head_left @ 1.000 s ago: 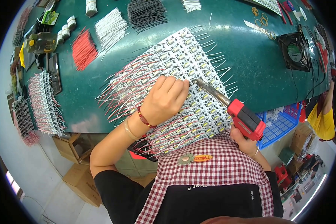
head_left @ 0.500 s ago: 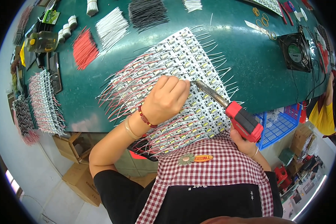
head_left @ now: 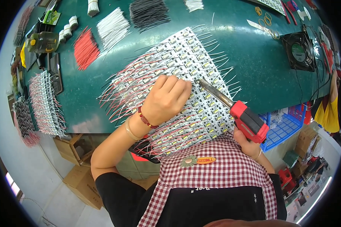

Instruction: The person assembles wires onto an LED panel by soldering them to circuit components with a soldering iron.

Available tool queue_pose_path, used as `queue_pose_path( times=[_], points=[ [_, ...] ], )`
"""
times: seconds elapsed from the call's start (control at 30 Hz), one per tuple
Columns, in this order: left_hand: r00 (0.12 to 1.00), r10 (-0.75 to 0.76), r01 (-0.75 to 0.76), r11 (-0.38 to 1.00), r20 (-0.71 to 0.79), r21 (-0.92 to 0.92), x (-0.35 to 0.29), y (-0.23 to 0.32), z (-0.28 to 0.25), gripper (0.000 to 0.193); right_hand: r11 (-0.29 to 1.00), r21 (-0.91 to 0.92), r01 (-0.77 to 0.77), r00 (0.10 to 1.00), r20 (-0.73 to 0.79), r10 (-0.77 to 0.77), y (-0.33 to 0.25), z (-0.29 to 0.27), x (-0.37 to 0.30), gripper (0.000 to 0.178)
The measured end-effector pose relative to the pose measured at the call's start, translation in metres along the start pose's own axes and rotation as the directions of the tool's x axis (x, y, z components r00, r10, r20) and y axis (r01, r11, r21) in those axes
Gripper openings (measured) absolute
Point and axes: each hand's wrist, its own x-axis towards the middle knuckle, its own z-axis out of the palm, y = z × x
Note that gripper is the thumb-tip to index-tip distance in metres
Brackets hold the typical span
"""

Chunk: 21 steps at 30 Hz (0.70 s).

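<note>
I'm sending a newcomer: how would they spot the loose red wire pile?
On the green tabletop, find the central white circuit-board panel. Beyond its left corner lies the loose red wire pile, its colour setting it apart from the white wire pile and black wire pile.

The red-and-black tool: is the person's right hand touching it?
Touching. The head view shows the right hand gripping the red-and-black tool, fingers against its body, no gap visible.

Looked like a workshop, with red wires (head_left: 86,54) and black wires (head_left: 149,14) piled on a green tabletop (head_left: 261,83), near circuit boards (head_left: 190,62) and a soldering iron (head_left: 250,122).
</note>
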Motion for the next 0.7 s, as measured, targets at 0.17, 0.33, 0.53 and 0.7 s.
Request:
queue_pose_path(
  times=[0.17, 0.33, 0.53, 0.7],
  points=[
    [1.0, -0.011, 0.011, 0.999, 0.016, -0.034, -0.0003, 0.001, -0.0009, 0.025, 1.0, 0.008, -0.012, 1.0, 0.0, 0.012, -0.0024, 0.0009, 0.0018, 0.029],
    [1.0, -0.018, 0.019, 0.998, 0.02, -0.066, 0.001, 0.0013, -0.0014, 0.025, 0.999, 0.002, 0.033, 0.999, -0.001, -0.033, -0.0049, 0.0014, 0.0062, 0.028],
    [1.0, -0.009, 0.01, 0.999, 0.015, -0.049, 0.0019, 0.0025, -0.0007, 0.023, 1.0, -0.017, 0.003, 1.0, 0.017, -0.003, -0.0056, 0.0013, 0.0064, 0.028],
    [0.999, -0.026, 0.028, 0.999, 0.031, -0.041, 0.001, 0.0031, -0.0007, 0.022, 0.995, 0.068, -0.066, 0.997, -0.04, 0.069, 0.0013, 0.0029, -0.0026, 0.027]
  ],
)
